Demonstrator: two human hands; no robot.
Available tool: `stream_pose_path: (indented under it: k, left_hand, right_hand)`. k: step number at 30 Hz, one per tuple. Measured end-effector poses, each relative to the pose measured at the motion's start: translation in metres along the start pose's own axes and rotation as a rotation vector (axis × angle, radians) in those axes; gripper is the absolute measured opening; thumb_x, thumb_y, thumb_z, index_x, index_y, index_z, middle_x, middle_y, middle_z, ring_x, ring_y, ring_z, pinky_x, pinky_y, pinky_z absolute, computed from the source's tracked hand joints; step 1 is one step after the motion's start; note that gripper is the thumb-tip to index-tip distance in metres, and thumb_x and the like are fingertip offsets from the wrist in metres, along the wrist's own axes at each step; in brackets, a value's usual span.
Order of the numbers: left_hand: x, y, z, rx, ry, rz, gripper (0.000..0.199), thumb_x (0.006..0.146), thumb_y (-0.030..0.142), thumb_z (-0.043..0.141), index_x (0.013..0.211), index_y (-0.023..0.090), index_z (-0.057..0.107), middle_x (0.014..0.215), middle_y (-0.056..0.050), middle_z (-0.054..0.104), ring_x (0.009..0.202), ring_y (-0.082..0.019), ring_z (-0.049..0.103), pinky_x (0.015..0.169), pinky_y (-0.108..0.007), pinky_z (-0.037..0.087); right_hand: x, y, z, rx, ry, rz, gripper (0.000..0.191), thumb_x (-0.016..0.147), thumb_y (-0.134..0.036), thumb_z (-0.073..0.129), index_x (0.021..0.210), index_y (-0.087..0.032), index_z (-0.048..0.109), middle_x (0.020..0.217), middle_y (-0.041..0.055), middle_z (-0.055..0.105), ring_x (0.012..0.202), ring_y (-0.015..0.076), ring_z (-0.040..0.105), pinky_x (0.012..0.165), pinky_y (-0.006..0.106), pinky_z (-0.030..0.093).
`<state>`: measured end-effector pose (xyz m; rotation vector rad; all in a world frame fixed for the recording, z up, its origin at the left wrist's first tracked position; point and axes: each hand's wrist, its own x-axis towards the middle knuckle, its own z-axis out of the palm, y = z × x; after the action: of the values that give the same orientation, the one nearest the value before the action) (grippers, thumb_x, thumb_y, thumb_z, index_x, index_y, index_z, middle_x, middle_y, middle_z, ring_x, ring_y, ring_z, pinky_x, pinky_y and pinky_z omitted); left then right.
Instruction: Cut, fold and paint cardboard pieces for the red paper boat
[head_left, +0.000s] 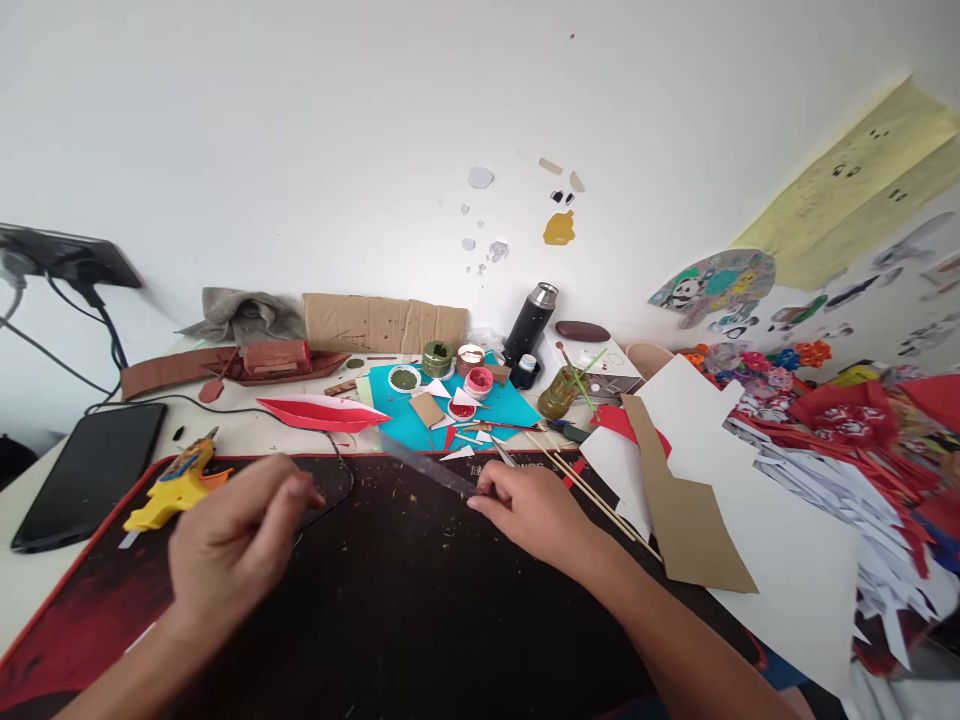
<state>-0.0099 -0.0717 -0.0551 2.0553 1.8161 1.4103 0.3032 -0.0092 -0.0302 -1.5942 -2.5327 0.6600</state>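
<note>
My right hand (529, 510) is closed, pinching the near end of a long, clear, ruler-like strip (427, 467). The strip slants up to the left above the black mat (420, 620), its far end blurred near the paper boat. My left hand (236, 535) is curled closed over the mat's left side, thumb against the fingers; whatever it may hold is hidden. Just beyond it lies a yellow hot glue gun (174, 492). A red paper boat with a pinkish-white inside (322, 413) sits past the mat's far edge, apart from both hands.
Paint jars (437, 359) stand on blue paper (382, 420) among paper scraps. Behind are a brown model boat (277, 365) and a black flask (529, 325). A phone (90, 475) lies left. Cut cardboard (690, 510), thin sticks (600, 497) and a pile of paper strips (847, 520) are right.
</note>
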Motion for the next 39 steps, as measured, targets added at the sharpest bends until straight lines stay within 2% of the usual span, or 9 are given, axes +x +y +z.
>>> stream_pose_path:
  k: [3,6,8,13,17,22,28,33,39]
  left_hand:
    - [0.02,-0.004,-0.004,0.1,-0.098,-0.106,0.037,0.109,0.043,0.056,0.082,0.023,0.071,0.065,0.003,0.067,0.058,-0.015,0.061,0.06,-0.027,0.042]
    - [0.042,-0.009,0.016,0.331,-0.588,-0.141,0.033,0.106,0.048,0.055,0.107,0.025,0.078,0.094,-0.004,0.085,0.081,-0.026,0.078,0.07,-0.031,0.051]
    - [0.052,-0.012,0.035,0.474,-0.748,-0.138,0.032,0.104,0.046,0.055,0.115,0.027,0.08,0.105,-0.007,0.087,0.095,-0.032,0.082,0.08,-0.036,0.056]
    - [0.064,-0.021,0.071,0.578,-0.784,-0.14,0.046,0.107,0.044,0.049,0.137,0.02,0.073,0.126,-0.019,0.084,0.112,-0.041,0.081,0.087,-0.044,0.06]
    - [0.068,-0.03,0.083,0.621,-0.808,-0.135,0.037,0.105,0.037,0.052,0.125,0.017,0.075,0.118,-0.021,0.084,0.103,-0.041,0.082,0.081,-0.043,0.06]
    - [0.067,-0.021,0.084,0.643,-0.797,-0.089,0.034,0.108,0.035,0.045,0.114,0.017,0.073,0.102,-0.019,0.082,0.089,-0.037,0.08,0.073,-0.041,0.056]
    - [0.062,0.02,0.107,0.443,-0.785,0.128,0.031,0.11,0.039,0.046,0.112,0.024,0.073,0.119,-0.012,0.079,0.112,-0.032,0.075,0.089,-0.037,0.057]
    - [0.064,0.033,0.138,0.413,-0.84,0.117,0.023,0.107,0.031,0.053,0.113,0.023,0.074,0.112,-0.011,0.083,0.106,-0.032,0.079,0.084,-0.037,0.057]
    - [0.064,0.033,0.145,0.433,-0.878,0.09,0.023,0.108,0.031,0.053,0.12,0.024,0.072,0.12,-0.01,0.084,0.109,-0.034,0.081,0.086,-0.038,0.058]
  right_hand:
    - [-0.008,0.007,0.027,0.127,0.028,0.018,0.016,0.104,-0.029,0.075,0.089,-0.025,0.07,0.071,-0.0033,0.071,0.067,0.018,0.065,0.064,0.028,0.033]
    - [-0.011,0.012,0.058,0.239,0.063,-0.022,0.027,0.099,-0.029,0.076,0.077,-0.024,0.062,0.061,-0.0048,0.058,0.059,0.0161,0.055,0.061,0.029,0.029]
    - [-0.011,0.013,0.068,0.425,0.181,-0.003,0.033,0.1,-0.037,0.071,0.074,-0.024,0.057,0.059,-0.0054,0.052,0.056,0.0149,0.049,0.059,0.028,0.03]
    - [-0.018,0.019,0.063,0.746,0.468,-0.039,0.037,0.102,-0.049,0.064,0.075,-0.023,0.058,0.062,-0.0044,0.048,0.057,0.0146,0.044,0.056,0.028,0.034]
    - [-0.027,0.027,0.061,0.863,0.566,-0.007,0.041,0.102,-0.051,0.066,0.074,-0.023,0.057,0.062,-0.0039,0.048,0.057,0.0141,0.042,0.055,0.028,0.035]
    - [-0.033,0.031,0.064,1.063,0.602,0.05,0.045,0.102,-0.058,0.07,0.076,-0.024,0.057,0.063,-0.0055,0.044,0.054,0.0122,0.036,0.049,0.026,0.03]
    - [-0.036,0.032,0.064,1.216,0.596,0.088,0.047,0.101,-0.062,0.074,0.079,-0.023,0.058,0.063,-0.0067,0.042,0.053,0.0107,0.032,0.045,0.025,0.025]
    - [-0.038,0.032,0.062,1.185,0.606,0.066,0.045,0.102,-0.058,0.073,0.077,-0.023,0.058,0.062,-0.0059,0.045,0.053,0.011,0.034,0.047,0.024,0.028]
    - [-0.043,0.025,0.054,1.025,0.655,-0.013,0.031,0.104,-0.04,0.071,0.079,-0.022,0.064,0.061,-0.0043,0.053,0.054,0.0126,0.046,0.051,0.025,0.038]
